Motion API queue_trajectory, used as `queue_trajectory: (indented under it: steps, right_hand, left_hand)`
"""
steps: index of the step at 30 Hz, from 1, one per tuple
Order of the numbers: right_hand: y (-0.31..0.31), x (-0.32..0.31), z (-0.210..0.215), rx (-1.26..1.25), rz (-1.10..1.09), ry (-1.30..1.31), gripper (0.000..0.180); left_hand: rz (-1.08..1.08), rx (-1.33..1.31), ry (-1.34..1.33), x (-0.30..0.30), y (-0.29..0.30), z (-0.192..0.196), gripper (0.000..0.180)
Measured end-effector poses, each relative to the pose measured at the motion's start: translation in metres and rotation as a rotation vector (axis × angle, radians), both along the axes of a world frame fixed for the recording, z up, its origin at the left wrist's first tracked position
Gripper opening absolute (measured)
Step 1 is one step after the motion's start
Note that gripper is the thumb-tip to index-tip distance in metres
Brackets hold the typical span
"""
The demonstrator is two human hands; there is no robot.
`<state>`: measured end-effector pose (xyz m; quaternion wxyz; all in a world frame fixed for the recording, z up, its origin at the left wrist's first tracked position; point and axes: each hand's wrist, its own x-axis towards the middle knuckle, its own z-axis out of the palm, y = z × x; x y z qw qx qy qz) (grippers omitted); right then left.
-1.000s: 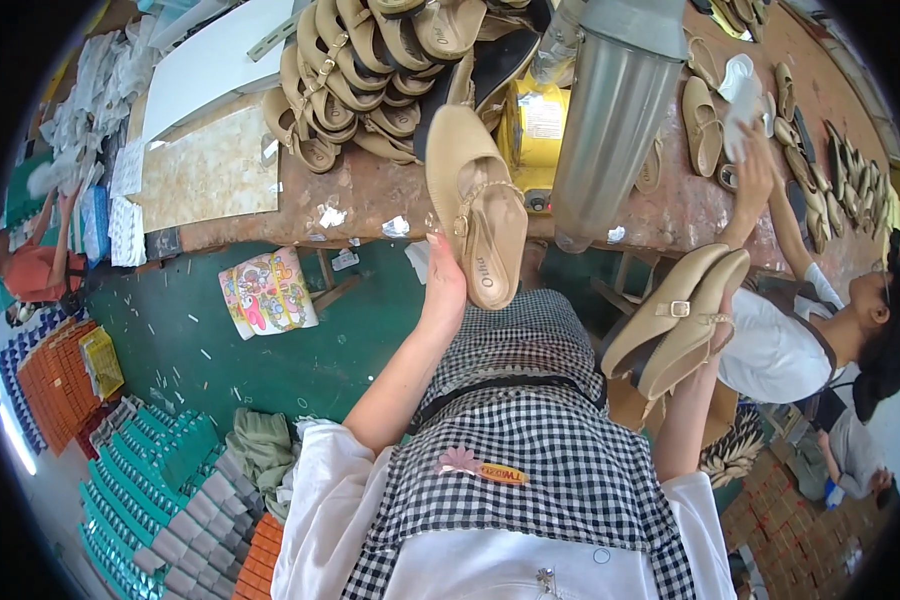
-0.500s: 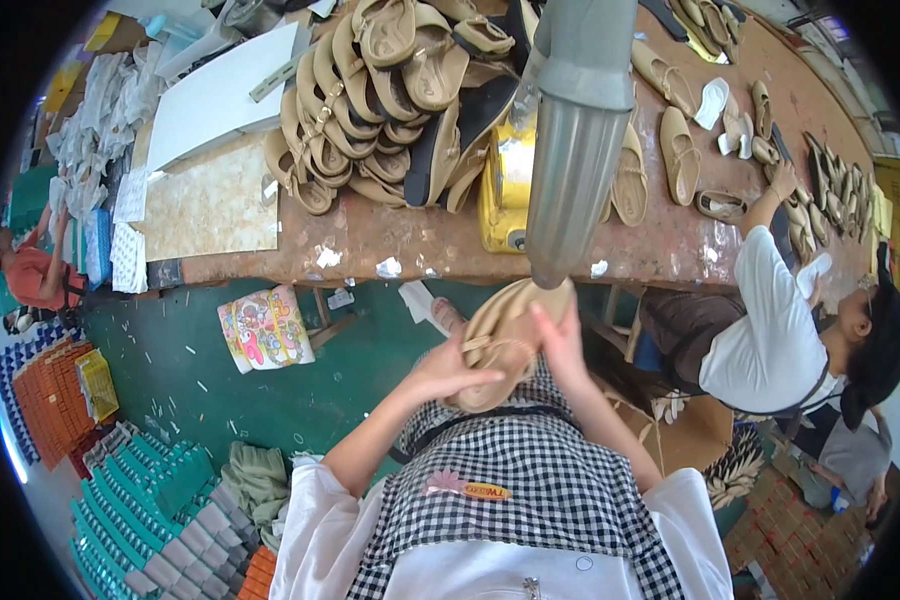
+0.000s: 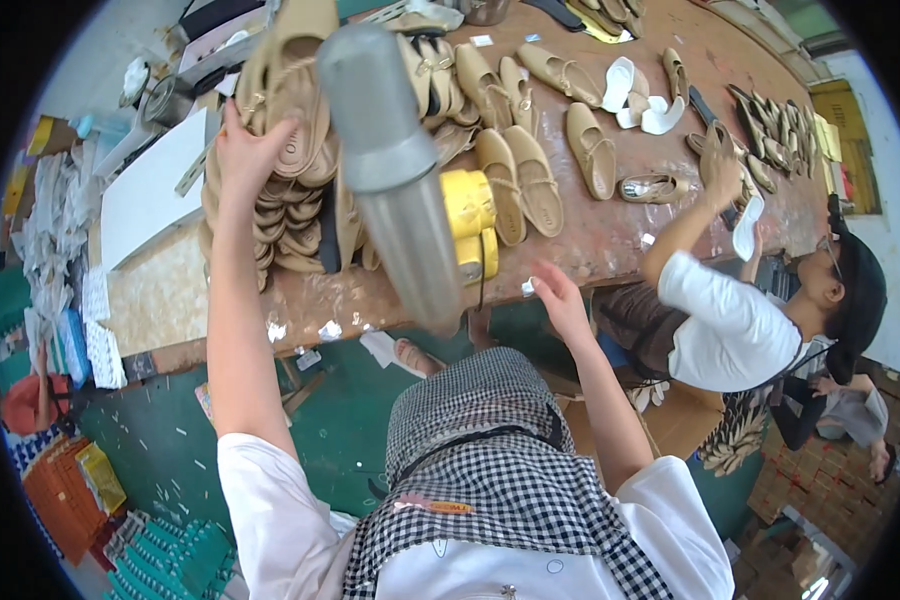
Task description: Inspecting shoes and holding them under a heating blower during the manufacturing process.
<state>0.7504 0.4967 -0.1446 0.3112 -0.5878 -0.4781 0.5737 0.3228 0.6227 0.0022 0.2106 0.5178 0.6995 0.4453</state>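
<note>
My left hand point(image 3: 250, 155) is stretched out to the pile of tan shoes on the left of the table. Its fingers and thumb are closed around a tan strapped shoe point(image 3: 298, 125) at the pile's upper part, which is partly blurred. Below the hand, more stacked tan shoes point(image 3: 288, 215) show. My right hand point(image 3: 562, 305) hangs by the table's front edge with nothing in it, its fingers loosely apart. A grey metal tube point(image 3: 395, 190) stands between my hands, with a yellow machine body point(image 3: 468, 215) behind it. Just right of that lies a pair of tan shoes point(image 3: 530, 180).
Several tan shoes and white insoles point(image 3: 660, 115) lie across the brown table point(image 3: 580, 235). At right a co-worker point(image 3: 740, 320) in a white top handles shoes. A white board point(image 3: 155, 185) lies far left, and green stacked racks point(image 3: 165, 560) stand on the floor.
The tan shoes both hands held before my apron have left there. My left hand has reached up left to the pile; my right hand has let go and stays near the table edge. The view has shifted.
</note>
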Motion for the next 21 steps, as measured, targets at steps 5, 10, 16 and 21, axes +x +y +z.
queue_trajectory:
  steps: [5,10,16,21]
  right_hand:
    - [0.101,0.009,-0.04,0.429,-0.165,-0.399,0.051]
    - [0.201,0.092,-0.095,0.391,-0.541,-0.868,0.055]
    - [0.227,0.1,-0.054,0.119,-0.039,-1.004,0.028]
    - [0.195,0.097,-0.044,0.374,-0.157,-0.653,0.02]
  left_hand:
    - [0.158,-0.323,0.544,-0.05,0.025,-0.071,0.054]
    - [0.095,-0.291,0.288,-0.041,-0.075,-0.056,0.05]
    - [0.184,-0.264,0.213,-0.066,-0.207,-0.076,0.037]
    - [0.388,-0.677,-0.306,0.01,-0.289,-0.105,0.035]
